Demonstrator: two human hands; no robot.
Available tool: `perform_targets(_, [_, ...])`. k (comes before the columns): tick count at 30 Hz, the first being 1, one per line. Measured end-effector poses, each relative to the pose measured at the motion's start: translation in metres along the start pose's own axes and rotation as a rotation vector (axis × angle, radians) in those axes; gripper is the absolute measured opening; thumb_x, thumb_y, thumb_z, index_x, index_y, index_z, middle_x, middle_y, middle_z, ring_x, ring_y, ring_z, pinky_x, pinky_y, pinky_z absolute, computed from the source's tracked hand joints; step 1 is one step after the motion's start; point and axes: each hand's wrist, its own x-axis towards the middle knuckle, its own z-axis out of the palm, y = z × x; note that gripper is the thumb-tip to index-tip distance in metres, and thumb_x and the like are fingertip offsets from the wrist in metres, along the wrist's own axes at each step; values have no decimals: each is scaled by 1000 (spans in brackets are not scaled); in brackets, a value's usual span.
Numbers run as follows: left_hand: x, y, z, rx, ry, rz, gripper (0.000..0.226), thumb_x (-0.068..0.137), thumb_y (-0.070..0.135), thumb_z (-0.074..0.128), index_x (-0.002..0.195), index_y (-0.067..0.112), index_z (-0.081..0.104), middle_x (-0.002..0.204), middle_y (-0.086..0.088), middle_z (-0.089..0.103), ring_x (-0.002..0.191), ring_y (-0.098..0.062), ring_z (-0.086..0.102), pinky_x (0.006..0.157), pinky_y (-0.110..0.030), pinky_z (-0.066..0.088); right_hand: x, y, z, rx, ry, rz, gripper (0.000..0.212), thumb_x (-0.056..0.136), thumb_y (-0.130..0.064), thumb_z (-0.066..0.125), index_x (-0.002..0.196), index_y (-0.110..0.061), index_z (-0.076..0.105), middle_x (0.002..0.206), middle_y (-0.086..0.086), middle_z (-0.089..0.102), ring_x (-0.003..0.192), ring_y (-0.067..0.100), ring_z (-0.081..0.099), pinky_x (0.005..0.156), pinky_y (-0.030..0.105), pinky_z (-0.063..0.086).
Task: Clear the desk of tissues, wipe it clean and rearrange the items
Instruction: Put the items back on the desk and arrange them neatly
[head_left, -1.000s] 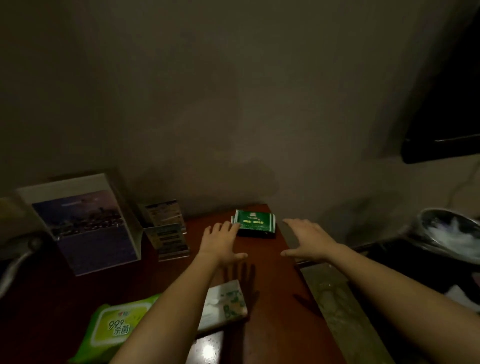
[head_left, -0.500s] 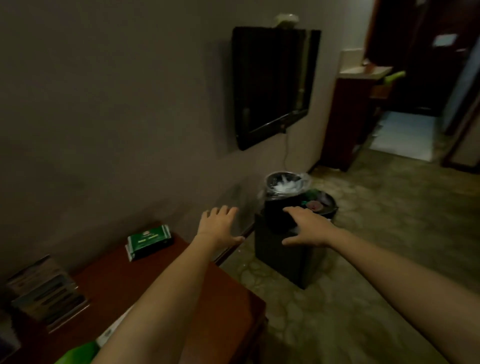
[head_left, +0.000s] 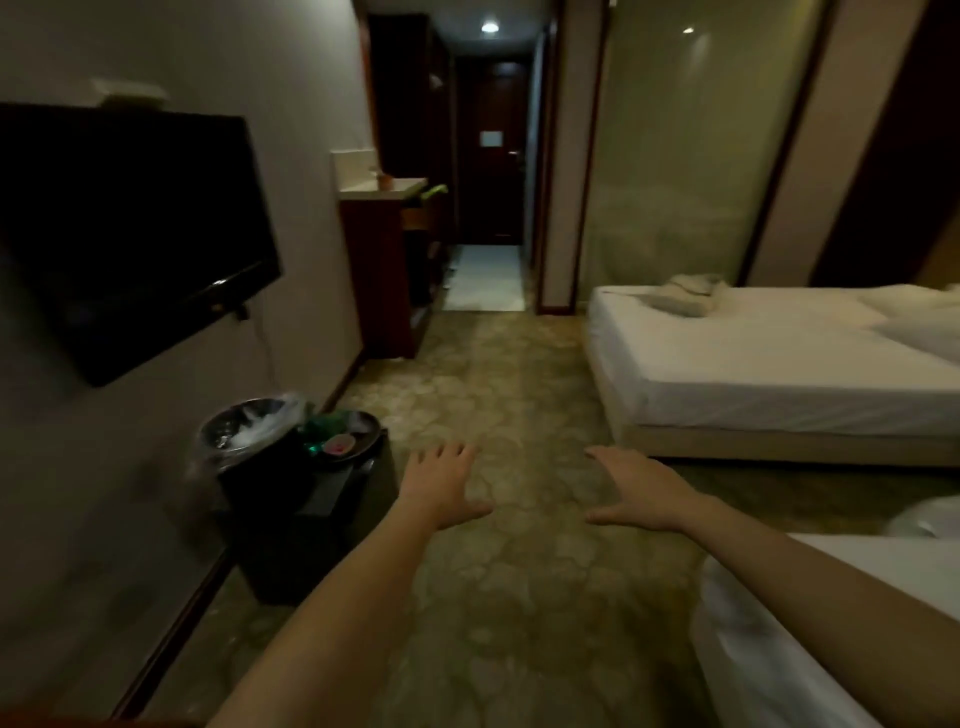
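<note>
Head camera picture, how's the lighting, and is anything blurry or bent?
Head view: dim, lit mainly by a ceiling light down the hallway; television nearly black; trash bin slightly smeared; wide-angle bending bows the dark wall panel; left hand and right hand fairly sharp.

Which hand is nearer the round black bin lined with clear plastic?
Left. The left hand hovers just right of the round black bin; the right hand is farther right.
</note>
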Motion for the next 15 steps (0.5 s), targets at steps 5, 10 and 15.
perform_targets(5, [60,130,7,55,10,254,88,81,64,61,149,23,24,149,-4,34,136,-28,34,112,-44,28,-62,109,2,86,49,239,92,79,-58,65,150,-21,19,151,3,30,135,24,34,107,36,35])
perform_targets(10, [116,257,21,98,-29,514,86,83,62,59,150,24,21,152,-4,31,137,-28,33,113,-43,27,-124,205,11,162,112,491,95,80,-57,66,152,-20,16,156,3,24,140,24,29,112,36,30])
perform_targets(15, [169,387,41,136,-59,796,86,83,64,58,150,24,22,148,-5,34,133,-29,37,110,-45,30,-177,300,20,153,114,766,93,81,-56,65,151,-17,16,153,6,29,135,27,34,108,40,34])
